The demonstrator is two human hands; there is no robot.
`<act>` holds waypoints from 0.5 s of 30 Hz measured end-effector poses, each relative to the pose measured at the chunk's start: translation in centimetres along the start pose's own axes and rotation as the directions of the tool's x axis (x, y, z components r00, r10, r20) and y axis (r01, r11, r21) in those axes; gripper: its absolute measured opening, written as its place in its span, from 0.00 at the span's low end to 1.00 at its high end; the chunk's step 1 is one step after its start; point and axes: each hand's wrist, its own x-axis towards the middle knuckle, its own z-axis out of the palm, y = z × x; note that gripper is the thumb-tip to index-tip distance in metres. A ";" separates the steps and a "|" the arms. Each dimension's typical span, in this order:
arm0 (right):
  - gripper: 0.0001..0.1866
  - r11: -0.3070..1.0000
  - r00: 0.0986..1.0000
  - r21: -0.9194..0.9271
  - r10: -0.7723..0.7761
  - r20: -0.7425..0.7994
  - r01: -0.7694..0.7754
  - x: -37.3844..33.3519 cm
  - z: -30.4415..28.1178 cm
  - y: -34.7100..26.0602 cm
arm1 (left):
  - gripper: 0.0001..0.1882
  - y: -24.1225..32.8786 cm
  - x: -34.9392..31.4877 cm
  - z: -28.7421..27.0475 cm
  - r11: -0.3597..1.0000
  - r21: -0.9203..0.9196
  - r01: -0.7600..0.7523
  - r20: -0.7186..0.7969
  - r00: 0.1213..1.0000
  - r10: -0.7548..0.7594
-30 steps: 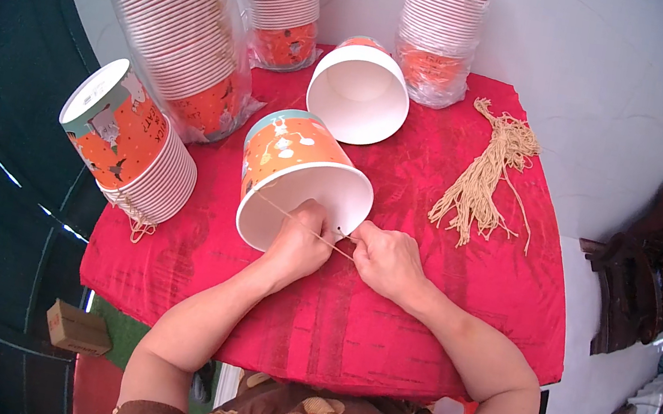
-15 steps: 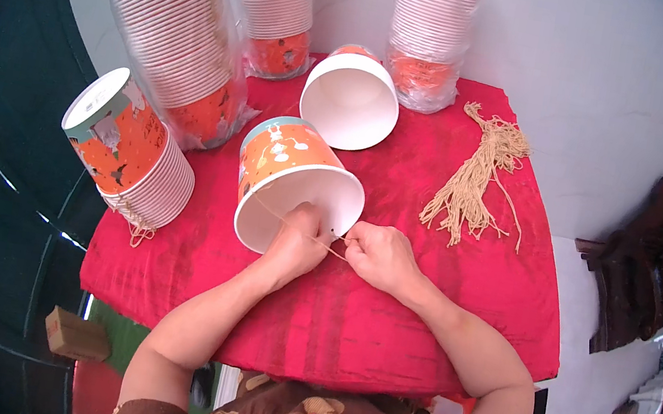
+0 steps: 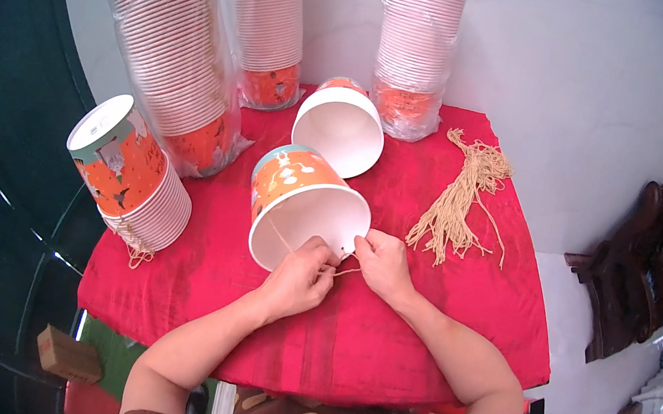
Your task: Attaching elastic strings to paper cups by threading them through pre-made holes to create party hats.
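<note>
An orange paper bucket (image 3: 295,175) with a white inside lies on its side, mouth toward me. A tan string (image 3: 280,232) runs across its mouth to my left hand (image 3: 300,280), whose fingers are closed on it just in front of the lower rim. My right hand (image 3: 384,267) pinches the string against the right side of the rim, beside a small dark hole. A short stretch of string bows between my two hands. The exact grip of the fingertips is partly hidden.
Behind lies another bucket (image 3: 342,131). A nested stack of buckets with string (image 3: 137,176) leans at left. Tall wrapped stacks (image 3: 170,34) stand at the back. A bundle of tan strings (image 3: 465,198) lies right on the red cloth (image 3: 415,333). Dark carved furniture (image 3: 637,273) stands beyond.
My left hand has drawn out of the bucket's mouth toward me. My right hand has shifted slightly right along the rim. The whole view has tilted a little upward.
</note>
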 end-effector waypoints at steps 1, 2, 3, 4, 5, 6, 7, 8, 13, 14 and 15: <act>0.13 1.000 0.998 0.027 -0.010 -0.058 0.012 0.2 -0.1 0.2 | 0.06 0.2 0.0 -0.1 1.000 0.001 -0.003 -0.004 1.000 0.003; 0.13 0.997 0.995 0.078 -0.012 -0.098 0.019 0.3 -0.3 0.1 | 0.08 0.4 0.1 -0.3 0.996 -0.024 -0.089 0.004 0.996 0.089; 0.13 0.995 0.991 0.091 -0.023 -0.128 0.035 0.5 -0.6 0.3 | 0.10 0.6 0.1 -0.4 0.984 -0.051 -0.173 0.009 0.985 0.173; 0.12 0.993 0.987 0.104 -0.032 -0.157 0.049 0.7 -0.9 0.2 | 0.12 0.8 0.0 -0.5 0.986 -0.062 -0.156 0.031 0.987 0.158; 0.13 0.990 0.982 0.127 -0.037 -0.184 0.061 0.8 -1.2 0.0 | 0.12 0.8 0.0 -0.7 0.986 -0.062 -0.155 0.028 0.987 0.157; 0.13 0.984 0.976 0.160 -0.045 -0.213 0.081 0.9 -1.6 -0.4 | 0.13 0.7 0.1 -1.0 0.989 -0.049 -0.141 0.074 0.987 0.144; 0.13 0.976 0.969 0.191 -0.052 -0.243 0.100 1.1 -2.0 -1.0 | 0.13 0.6 0.1 -1.2 0.991 -0.036 -0.129 0.121 0.984 0.132; 0.14 0.961 0.971 0.257 -0.040 -0.238 0.102 1.4 -2.3 -0.7 | 0.12 0.1 0.2 -1.2 0.989 -0.062 -0.133 0.093 0.986 0.138; 0.11 0.964 0.954 0.234 -0.054 -0.294 0.126 2.4 -3.1 1.9 | 0.10 -1.9 0.3 -2.3 0.937 -0.327 0.126 -0.130 0.976 -0.177; 0.11 0.965 0.949 0.233 -0.042 -0.312 0.119 2.4 -3.2 1.8 | 0.10 -2.4 0.5 -2.6 0.868 -0.454 0.200 -0.138 0.947 -0.290; 0.11 0.965 0.949 0.233 -0.042 -0.311 0.119 2.4 -3.3 1.7 | 0.11 -2.6 0.7 -3.1 0.811 -0.525 0.259 -0.114 0.923 -0.368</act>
